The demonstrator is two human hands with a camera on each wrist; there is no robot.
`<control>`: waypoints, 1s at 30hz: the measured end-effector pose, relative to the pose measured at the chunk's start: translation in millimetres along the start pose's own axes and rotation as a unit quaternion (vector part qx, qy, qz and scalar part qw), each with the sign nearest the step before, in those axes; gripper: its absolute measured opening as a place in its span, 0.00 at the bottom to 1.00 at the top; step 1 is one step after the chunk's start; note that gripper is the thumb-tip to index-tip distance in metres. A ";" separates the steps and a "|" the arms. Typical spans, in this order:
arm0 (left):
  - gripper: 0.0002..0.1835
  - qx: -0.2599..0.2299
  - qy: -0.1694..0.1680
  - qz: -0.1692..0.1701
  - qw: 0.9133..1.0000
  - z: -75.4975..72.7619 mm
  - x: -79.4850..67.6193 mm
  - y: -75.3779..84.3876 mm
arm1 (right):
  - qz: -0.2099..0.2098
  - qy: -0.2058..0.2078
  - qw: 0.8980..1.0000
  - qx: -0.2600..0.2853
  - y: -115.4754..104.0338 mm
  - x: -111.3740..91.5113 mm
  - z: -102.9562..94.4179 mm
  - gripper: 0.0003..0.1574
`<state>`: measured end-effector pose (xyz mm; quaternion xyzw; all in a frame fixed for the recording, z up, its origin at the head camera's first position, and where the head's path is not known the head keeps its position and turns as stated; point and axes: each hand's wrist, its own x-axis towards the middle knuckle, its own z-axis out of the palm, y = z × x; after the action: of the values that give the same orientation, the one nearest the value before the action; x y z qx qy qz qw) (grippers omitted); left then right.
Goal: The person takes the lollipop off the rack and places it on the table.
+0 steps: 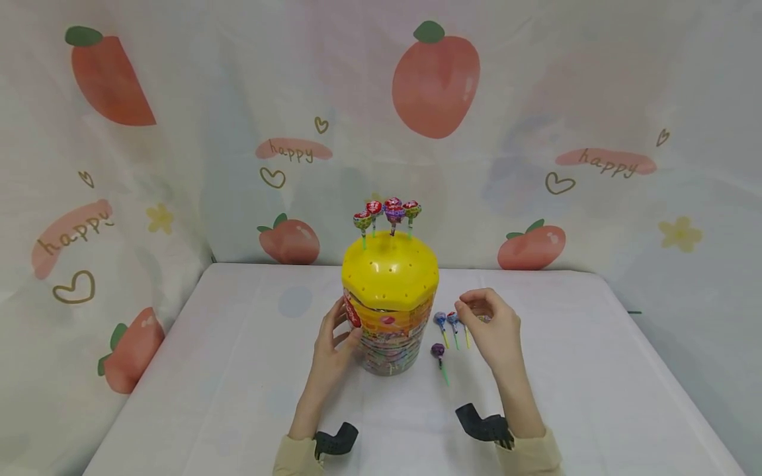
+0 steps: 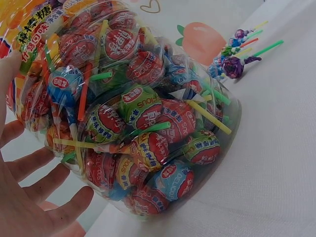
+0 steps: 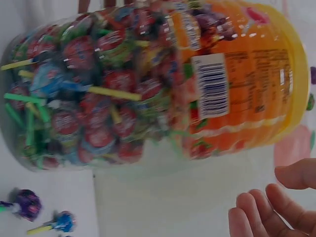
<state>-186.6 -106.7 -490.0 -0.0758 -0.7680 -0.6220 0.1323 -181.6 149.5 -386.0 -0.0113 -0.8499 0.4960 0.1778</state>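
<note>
A clear plastic jar [image 1: 389, 350] packed with wrapped lollipops stands upright under a yellow lid [image 1: 389, 271] dotted with small holes. Several lollipops [image 1: 394, 213] stick up from the lid's far part. My left hand [image 1: 333, 340] touches the jar's left side with spread, lightly bent fingers [image 2: 37, 163]. To the jar's right, my right hand [image 1: 494, 324] hovers near lollipops on the table. In the right wrist view its thumb [image 3: 298, 174] and fingers are apart, with nothing between them. A purple lollipop [image 1: 438, 350] lies nearest me, with blue-wrapped ones [image 1: 440, 319] behind it; my right hand partly hides others.
A white cloth covers the table [image 1: 250, 370]. Behind it hangs a backdrop [image 1: 357, 79] printed with peaches and "happy" lettering. Black wrist mounts [image 1: 485, 424] sit at both sleeve cuffs.
</note>
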 end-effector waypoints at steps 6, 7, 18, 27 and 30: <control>0.36 -0.002 -0.001 -0.006 1.000 -0.8 0.4 -0.1 | -0.048 0.014 0.997 0.058 -24.5 5.6 -5.7 0.11; 0.36 -0.002 -0.001 -0.007 1.000 -0.8 0.4 0.1 | -0.055 0.016 0.996 0.061 -28.3 6.9 -6.3 0.11; 0.36 0.003 -0.001 -0.011 1.000 -1.0 -1.0 3.2 | -0.115 0.017 0.990 0.086 -64.7 22.2 -4.9 0.15; 0.36 0.001 -0.003 -0.010 1.000 -1.2 -0.6 2.4 | -0.138 0.001 0.985 0.105 -92.4 31.6 4.9 0.19; 0.36 0.000 -0.005 -0.008 1.000 -1.3 -0.7 1.7 | -0.146 -0.011 0.983 0.114 -98.4 35.2 10.6 0.20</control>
<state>-185.3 -107.6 -488.5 -0.0727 -0.7691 -0.6229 0.1235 -202.4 97.5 -297.1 0.1387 -0.7820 0.5587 0.2388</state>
